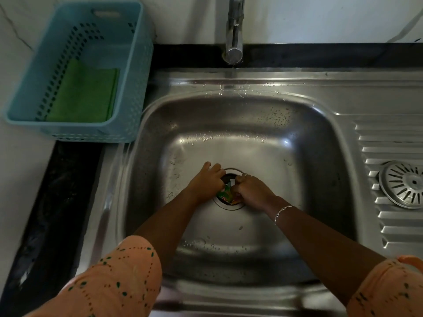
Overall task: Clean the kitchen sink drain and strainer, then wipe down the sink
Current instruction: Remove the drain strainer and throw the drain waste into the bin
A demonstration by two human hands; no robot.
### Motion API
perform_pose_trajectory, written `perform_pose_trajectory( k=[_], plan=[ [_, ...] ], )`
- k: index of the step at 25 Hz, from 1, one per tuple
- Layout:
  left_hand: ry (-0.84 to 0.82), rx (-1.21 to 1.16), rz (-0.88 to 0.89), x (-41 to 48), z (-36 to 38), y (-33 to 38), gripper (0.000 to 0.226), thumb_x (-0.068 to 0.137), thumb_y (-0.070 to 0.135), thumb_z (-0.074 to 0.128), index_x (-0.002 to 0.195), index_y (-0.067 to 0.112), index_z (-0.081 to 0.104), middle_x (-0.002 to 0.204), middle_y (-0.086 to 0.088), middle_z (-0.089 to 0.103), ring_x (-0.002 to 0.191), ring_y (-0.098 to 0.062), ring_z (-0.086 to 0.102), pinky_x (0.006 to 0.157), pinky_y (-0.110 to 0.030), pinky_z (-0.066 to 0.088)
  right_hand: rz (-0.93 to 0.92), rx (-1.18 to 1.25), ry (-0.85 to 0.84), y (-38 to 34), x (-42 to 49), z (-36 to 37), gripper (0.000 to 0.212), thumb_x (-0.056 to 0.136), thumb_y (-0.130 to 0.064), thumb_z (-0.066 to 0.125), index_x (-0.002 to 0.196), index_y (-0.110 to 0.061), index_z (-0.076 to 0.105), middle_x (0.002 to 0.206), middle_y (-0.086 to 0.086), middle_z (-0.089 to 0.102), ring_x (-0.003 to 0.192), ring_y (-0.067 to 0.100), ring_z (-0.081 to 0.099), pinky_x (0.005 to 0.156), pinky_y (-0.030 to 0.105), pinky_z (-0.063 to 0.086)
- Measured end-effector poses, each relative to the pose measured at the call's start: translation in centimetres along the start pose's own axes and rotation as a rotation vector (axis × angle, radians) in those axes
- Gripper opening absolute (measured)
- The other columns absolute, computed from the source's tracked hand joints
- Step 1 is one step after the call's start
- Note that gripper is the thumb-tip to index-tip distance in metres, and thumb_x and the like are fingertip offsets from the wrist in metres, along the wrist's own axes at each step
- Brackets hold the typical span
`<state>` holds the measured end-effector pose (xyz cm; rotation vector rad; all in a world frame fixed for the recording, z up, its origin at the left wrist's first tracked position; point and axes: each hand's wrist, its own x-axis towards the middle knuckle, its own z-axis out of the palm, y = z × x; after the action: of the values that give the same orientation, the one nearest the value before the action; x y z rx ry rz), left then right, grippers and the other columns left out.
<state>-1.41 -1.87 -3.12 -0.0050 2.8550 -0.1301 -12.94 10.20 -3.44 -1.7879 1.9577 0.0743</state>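
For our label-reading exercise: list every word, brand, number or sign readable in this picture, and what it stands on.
Nothing is readable.
The colourful scrap in the drain, between the left hand and right hand, may carry print, but it is too blurred.
Basket, tap and strainer show no lettering.

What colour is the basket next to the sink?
The basket is light blue; the head view shows it.
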Motion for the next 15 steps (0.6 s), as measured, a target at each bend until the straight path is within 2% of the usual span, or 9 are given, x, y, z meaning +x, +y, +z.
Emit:
perform_pose_trajectory(
  k=[3, 4, 6, 7, 9, 13, 15],
  plan=[
    [-0.01, -0.05, -0.071, -0.8, -0.6, 0.0, 0.022, 0.043, 0.022, 0.088, 0.058, 0.018, 0.072, 0.066, -0.002, 0.063, 0.071, -0.023, 0.063, 0.065, -0.037, 0.052, 0.009, 0.026, 0.004, -0.1, 0.0, -0.1, 0.025, 0.085, -0.013, 0.056, 0.107, -0.008, 0.066, 0.113, 0.018, 0.059, 0.108, 0.034, 0.052, 0.084, 0.033, 0.044],
    [-0.033, -0.061, -0.096, -1.1, -1.0, -0.1, 0.019, 0.048, 0.02, 0.086, 0.061, 0.017, 0.072, 0.069, -0.005, 0.063, 0.076, -0.026, 0.063, 0.069, -0.04, 0.051, 0.025, 0.056, 0.0, 0.0, 0.0, -0.2, 0.022, 0.083, -0.012, 0.057, 0.101, -0.009, 0.068, 0.11, 0.015, 0.059, 0.106, 0.033, 0.052, 0.082, 0.033, 0.044],
    [-0.088, -0.137, -0.093, -1.4, -1.6, -0.2, 0.013, 0.074, 0.016, 0.069, 0.086, 0.012, 0.073, 0.092, -0.012, 0.063, 0.1, -0.033, 0.056, 0.087, -0.049, 0.041, 0.06, 0.123, 0.002, 0.4, -0.2, -0.5, 0.016, 0.08, -0.011, 0.059, 0.091, -0.012, 0.07, 0.104, 0.01, 0.059, 0.103, 0.028, 0.051, 0.079, 0.033, 0.044],
    [-0.129, -0.148, -0.12, -1.4, -1.7, -0.1, 0.02, 0.084, 0.016, 0.058, 0.1, 0.012, 0.069, 0.106, -0.013, 0.059, 0.112, -0.033, 0.047, 0.096, -0.05, 0.033, 0.081, 0.161, 0.01, 0.7, -0.2, -0.6, 0.014, 0.079, -0.01, 0.061, 0.088, -0.012, 0.071, 0.102, 0.009, 0.058, 0.102, 0.027, 0.051, 0.078, 0.033, 0.044],
    [-0.251, -0.099, -0.131, -1.5, -2.4, 0.1, 0.026, 0.09, 0.018, 0.051, 0.113, 0.012, 0.063, 0.119, -0.01, 0.053, 0.121, -0.029, 0.037, 0.103, -0.05, 0.025, 0.12, 0.234, 0.022, 1.2, -0.4, -0.9, 0.01, 0.078, -0.01, 0.063, 0.085, -0.013, 0.07, 0.101, 0.009, 0.059, 0.1, 0.026, 0.052, 0.077, 0.034, 0.044],
    [-0.364, -0.144, -0.113, -1.2, -3.0, 0.4, 0.024, 0.086, 0.019, 0.056, 0.109, 0.014, 0.063, 0.122, -0.005, 0.054, 0.12, -0.025, 0.038, 0.102, -0.05, 0.026, 0.201, 0.342, 0.058, 2.3, -0.5, -0.8, 0.007, 0.079, -0.009, 0.064, 0.082, -0.014, 0.069, 0.094, 0.007, 0.066, 0.095, 0.025, 0.056, 0.075, 0.031, 0.042],
    [-0.386, -0.201, -0.131, -0.9, -2.9, 0.5, 0.022, 0.084, 0.018, 0.06, 0.105, 0.013, 0.063, 0.118, -0.005, 0.057, 0.117, -0.024, 0.04, 0.1, -0.049, 0.027, 0.257, 0.397, 0.085, 2.7, -0.5, -0.6, 0.01, 0.079, -0.007, 0.064, 0.083, -0.014, 0.068, 0.092, 0.007, 0.07, 0.091, 0.024, 0.061, 0.076, 0.031, 0.046]
  ],
)
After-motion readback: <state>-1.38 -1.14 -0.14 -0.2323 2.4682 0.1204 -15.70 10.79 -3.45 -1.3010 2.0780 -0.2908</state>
